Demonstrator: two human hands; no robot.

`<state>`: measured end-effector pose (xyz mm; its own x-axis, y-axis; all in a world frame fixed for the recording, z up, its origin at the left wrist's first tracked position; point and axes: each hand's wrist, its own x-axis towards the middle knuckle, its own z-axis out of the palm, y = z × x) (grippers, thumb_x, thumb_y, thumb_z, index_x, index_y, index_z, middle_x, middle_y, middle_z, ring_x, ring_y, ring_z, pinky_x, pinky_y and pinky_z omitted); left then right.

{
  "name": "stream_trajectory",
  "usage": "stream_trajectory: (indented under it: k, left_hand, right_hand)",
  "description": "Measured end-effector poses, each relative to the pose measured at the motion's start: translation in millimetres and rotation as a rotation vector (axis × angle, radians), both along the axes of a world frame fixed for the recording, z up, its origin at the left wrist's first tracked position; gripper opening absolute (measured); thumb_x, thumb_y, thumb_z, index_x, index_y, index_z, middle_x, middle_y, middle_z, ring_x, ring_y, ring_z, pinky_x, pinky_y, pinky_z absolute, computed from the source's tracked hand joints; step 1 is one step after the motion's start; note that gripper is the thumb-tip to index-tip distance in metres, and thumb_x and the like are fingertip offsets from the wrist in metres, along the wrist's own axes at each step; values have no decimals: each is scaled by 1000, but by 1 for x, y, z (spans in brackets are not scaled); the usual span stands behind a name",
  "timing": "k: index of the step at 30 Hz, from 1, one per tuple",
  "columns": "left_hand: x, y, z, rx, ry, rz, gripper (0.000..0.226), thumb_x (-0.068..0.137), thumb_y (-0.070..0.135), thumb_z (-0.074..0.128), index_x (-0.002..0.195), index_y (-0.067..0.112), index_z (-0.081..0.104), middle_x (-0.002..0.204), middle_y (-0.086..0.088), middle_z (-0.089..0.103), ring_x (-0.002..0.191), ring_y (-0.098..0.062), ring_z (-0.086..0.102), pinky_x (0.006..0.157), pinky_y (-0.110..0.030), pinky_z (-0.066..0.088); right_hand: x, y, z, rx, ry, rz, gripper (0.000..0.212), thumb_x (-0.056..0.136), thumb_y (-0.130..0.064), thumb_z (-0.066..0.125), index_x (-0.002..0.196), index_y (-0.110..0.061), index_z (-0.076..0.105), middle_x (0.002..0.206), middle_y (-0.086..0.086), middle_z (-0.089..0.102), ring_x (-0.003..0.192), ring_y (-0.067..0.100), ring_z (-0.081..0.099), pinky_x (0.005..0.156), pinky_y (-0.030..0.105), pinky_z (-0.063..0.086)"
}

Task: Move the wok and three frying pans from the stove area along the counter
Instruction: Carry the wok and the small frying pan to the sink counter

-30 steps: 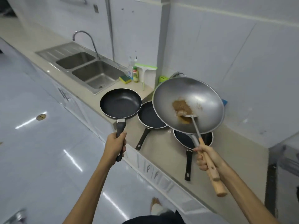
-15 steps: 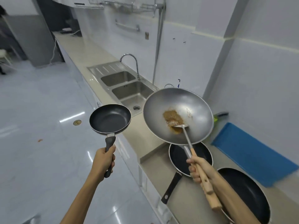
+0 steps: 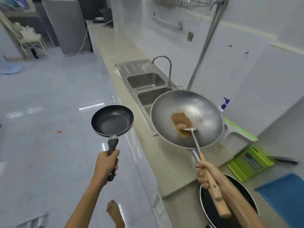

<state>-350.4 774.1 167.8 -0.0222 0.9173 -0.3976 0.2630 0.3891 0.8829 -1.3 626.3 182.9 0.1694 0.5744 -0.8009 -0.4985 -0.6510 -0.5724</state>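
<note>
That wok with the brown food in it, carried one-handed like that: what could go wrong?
The wok is tilted in the right hand, so the brown food or loose spatula could slide out. The left hand grips the small frying pan over open floor; a slip would drop it near the bare foot.

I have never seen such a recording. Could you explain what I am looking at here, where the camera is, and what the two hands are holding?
No machine here: a person wears a camera on the head, looking down at their own arms. The left hand grips a small black pan by its handle, out over the floor. The right hand holds a steel wok with brown residue and a spatula in it, near the sink. On the counter lie another black pan, a green board and a blue mat.
</note>
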Motion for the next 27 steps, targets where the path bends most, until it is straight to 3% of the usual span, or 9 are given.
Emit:
stream_trajectory:
  k: [8,18,27]
  left_hand:
    - [-73,186,-2,-26,16,2,27,91,17,61,69,7,50,41,1,49,31,-14,41,34,-22,34]
    - [-133,372,4,1,68,-29,21,86,11,58,67,8,49,43,3,49,33,-12,43,35,-23,36]
    - [-138,558,-40,-8,17,-23,27,96,23,60,76,7,52,50,-1,51,38,-16,46,37,-27,43]
  right_hand:
    - [-64,209,-14,9,-18,46,22,90,-14,54,69,-13,47,47,3,44,27,12,37,27,16,30]
    - [-129,407,-20,12,11,43,26,91,-14,53,66,-14,45,45,1,43,27,10,36,28,15,28]
    - [-126,626,-41,37,19,109,25,90,-15,53,66,-15,46,47,0,44,28,10,38,28,16,31]
